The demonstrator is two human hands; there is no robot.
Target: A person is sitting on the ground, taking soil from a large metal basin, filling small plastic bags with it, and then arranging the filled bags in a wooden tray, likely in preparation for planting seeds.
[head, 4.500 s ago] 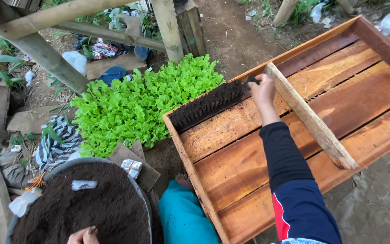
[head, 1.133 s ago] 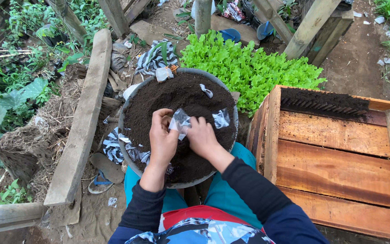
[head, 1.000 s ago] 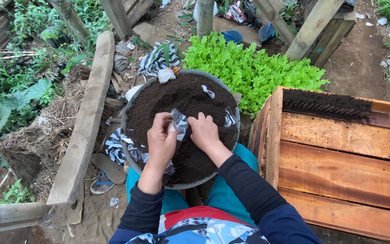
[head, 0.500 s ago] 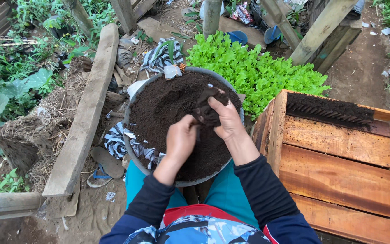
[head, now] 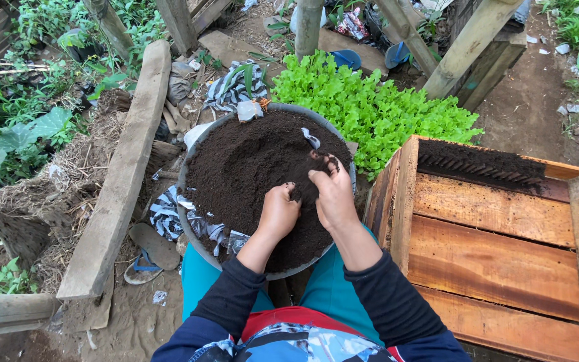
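**Dark soil worked in a round basin**

Your left hand [head: 277, 213] and right hand [head: 333, 194] dig into the soil [head: 249, 167], fingers curled shut on clumps. The basin [head: 192, 154], round with no long axis, sits near you, left of the wooden crate [head: 490, 261]. Pressing near its rim could tip it, spilling soil.

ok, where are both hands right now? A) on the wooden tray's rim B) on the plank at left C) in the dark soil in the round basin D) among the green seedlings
C: the left hand and right hand both press into the dark soil in the round basin, apart from the wooden tray.
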